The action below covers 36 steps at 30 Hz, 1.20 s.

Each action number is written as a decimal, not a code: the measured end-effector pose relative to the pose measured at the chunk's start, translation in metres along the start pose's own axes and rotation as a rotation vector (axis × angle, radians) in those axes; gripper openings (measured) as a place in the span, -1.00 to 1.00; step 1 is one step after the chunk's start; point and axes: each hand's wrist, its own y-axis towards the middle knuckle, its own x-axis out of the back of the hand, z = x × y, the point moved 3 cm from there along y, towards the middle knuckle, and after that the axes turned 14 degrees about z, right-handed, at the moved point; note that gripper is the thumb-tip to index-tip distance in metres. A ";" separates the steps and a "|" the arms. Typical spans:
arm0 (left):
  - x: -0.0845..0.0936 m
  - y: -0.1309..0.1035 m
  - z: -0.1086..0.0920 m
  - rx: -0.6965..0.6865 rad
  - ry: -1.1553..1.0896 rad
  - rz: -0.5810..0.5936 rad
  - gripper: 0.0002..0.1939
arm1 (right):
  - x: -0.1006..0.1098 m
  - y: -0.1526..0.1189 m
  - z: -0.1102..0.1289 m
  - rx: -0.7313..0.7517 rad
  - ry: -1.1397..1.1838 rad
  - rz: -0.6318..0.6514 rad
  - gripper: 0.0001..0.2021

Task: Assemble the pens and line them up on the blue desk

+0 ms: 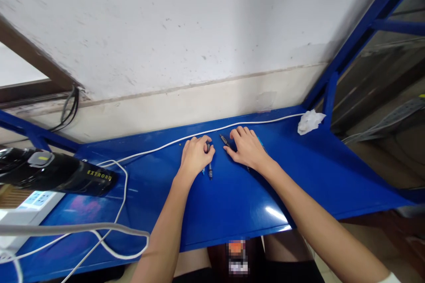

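Observation:
My left hand (pixel 194 155) rests on the blue table (pixel 226 212) with its fingers curled in. Thumb and index finger close round the upper part of a dark pen (pixel 210 171), whose lower end points toward me. Beside it, a small light-blue tip (pixel 203 171) shows from under the palm. My right hand (pixel 247 147) bends over a second dark pen (pixel 224 140), thumb against it; one end sticks out up and to the left, and the palm hides its middle. A light-blue piece (pixel 260 142) peeks out on the far side of this hand.
A white cable (pixel 179 140) runs along the wall to crumpled white tissue (pixel 311 122) at the right. On the left are a black bottle (pixel 73 172), a white power strip (pixel 33 212) and looped cables (pixel 125 185). Blue frame bars (pixel 352 37) rise at the right.

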 end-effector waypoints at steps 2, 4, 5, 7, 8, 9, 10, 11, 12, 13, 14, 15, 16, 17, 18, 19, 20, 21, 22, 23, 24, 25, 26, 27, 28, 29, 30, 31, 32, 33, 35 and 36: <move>0.000 0.000 0.000 0.007 0.005 0.004 -0.87 | -0.002 0.000 -0.002 0.000 0.002 0.012 -0.68; 0.000 0.000 0.001 0.018 0.023 0.012 -0.85 | -0.004 0.000 -0.001 0.027 0.005 0.018 -0.71; 0.000 0.000 0.002 0.019 0.032 0.013 -0.84 | -0.004 0.000 -0.001 0.040 0.005 0.020 -0.72; 0.002 0.000 0.002 0.012 0.038 0.003 -0.79 | -0.004 0.000 0.001 0.061 0.003 0.025 -0.73; 0.002 0.000 0.003 0.006 0.036 -0.008 -0.77 | -0.004 0.000 0.002 0.070 0.004 0.028 -0.73; 0.003 0.000 0.003 0.001 0.031 -0.019 -0.74 | -0.004 0.000 0.003 0.076 0.008 0.028 -0.74; 0.003 0.000 0.002 -0.004 0.023 -0.032 -0.71 | -0.003 0.000 0.004 0.079 0.017 0.025 -0.74; 0.004 0.000 0.002 -0.010 0.012 -0.044 -0.69 | -0.002 0.000 0.005 0.080 0.029 0.020 -0.75; 0.004 0.000 0.000 -0.019 -0.003 -0.056 -0.67 | -0.001 0.000 0.005 0.080 0.042 0.013 -0.75; 0.004 0.000 -0.002 -0.029 -0.022 -0.068 -0.66 | 0.000 0.000 0.006 0.079 0.055 0.006 -0.74; 0.004 -0.001 -0.004 -0.039 -0.043 -0.079 -0.67 | 0.001 -0.001 0.007 0.078 0.067 0.000 -0.72; 0.004 -0.001 -0.006 -0.047 -0.065 -0.092 -0.68 | 0.001 -0.001 0.007 0.079 0.074 -0.002 -0.70; 0.004 -0.001 -0.009 -0.052 -0.087 -0.104 -0.70 | 0.001 -0.001 0.007 0.084 0.076 0.003 -0.67; 0.004 -0.001 -0.012 -0.054 -0.107 -0.117 -0.71 | 0.000 -0.002 0.008 0.088 0.073 0.010 -0.66; 0.004 -0.001 -0.014 -0.055 -0.127 -0.130 -0.73 | -0.001 -0.002 0.008 0.090 0.065 0.019 -0.66; 0.004 -0.002 -0.016 -0.057 -0.147 -0.143 -0.74 | -0.001 -0.002 0.008 0.091 0.053 0.029 -0.68; 0.004 -0.002 -0.019 -0.059 -0.167 -0.155 -0.75 | -0.002 -0.002 0.008 0.088 0.040 0.035 -0.70; 0.004 -0.002 -0.021 -0.063 -0.187 -0.167 -0.76 | -0.002 -0.002 0.008 0.079 0.028 0.034 -0.73; 0.004 -0.003 -0.023 -0.067 -0.206 -0.180 -0.77 | -0.002 -0.002 0.008 0.066 0.021 0.029 -0.75; 0.004 -0.003 -0.024 -0.071 -0.223 -0.192 -0.77 | -0.002 -0.002 0.007 0.052 0.020 0.023 -0.76; 0.004 -0.003 -0.026 -0.075 -0.237 -0.205 -0.78 | -0.001 -0.002 0.007 0.043 0.024 0.019 -0.77; 0.004 -0.003 -0.027 -0.079 -0.248 -0.218 -0.79 | -0.001 -0.002 0.006 0.039 0.033 0.020 -0.78; 0.005 -0.004 -0.027 -0.082 -0.256 -0.231 -0.80 | 0.000 -0.002 0.006 0.040 0.043 0.025 -0.80; 0.005 -0.004 -0.028 -0.084 -0.262 -0.241 -0.81 | 0.000 -0.001 0.007 0.046 0.051 0.033 -0.83; 0.005 -0.004 -0.028 -0.086 -0.266 -0.247 -0.81 | 0.001 -0.001 0.007 0.052 0.054 0.043 -0.87; 0.005 -0.004 -0.028 -0.088 -0.270 -0.250 -0.82 | 0.001 -0.001 0.007 0.057 0.052 0.052 -0.89; 0.005 -0.004 -0.028 -0.091 -0.272 -0.252 -0.82 | 0.001 -0.001 0.008 0.061 0.048 0.059 -0.91; 0.005 -0.005 -0.028 -0.095 -0.275 -0.253 -0.83 | 0.002 -0.001 0.008 0.064 0.045 0.066 -0.92; 0.004 -0.005 -0.029 -0.098 -0.278 -0.254 -0.83 | 0.001 -0.001 0.009 0.065 0.044 0.071 -0.92; 0.004 -0.005 -0.029 -0.103 -0.283 -0.256 -0.83 | 0.001 -0.001 0.010 0.066 0.047 0.074 -0.92; 0.004 -0.005 -0.029 -0.110 -0.289 -0.261 -0.83 | 0.001 0.000 0.010 0.069 0.068 0.069 -0.92; 0.003 -0.005 -0.029 -0.113 -0.290 -0.263 -0.84 | 0.001 0.000 0.011 0.074 0.087 0.056 -0.92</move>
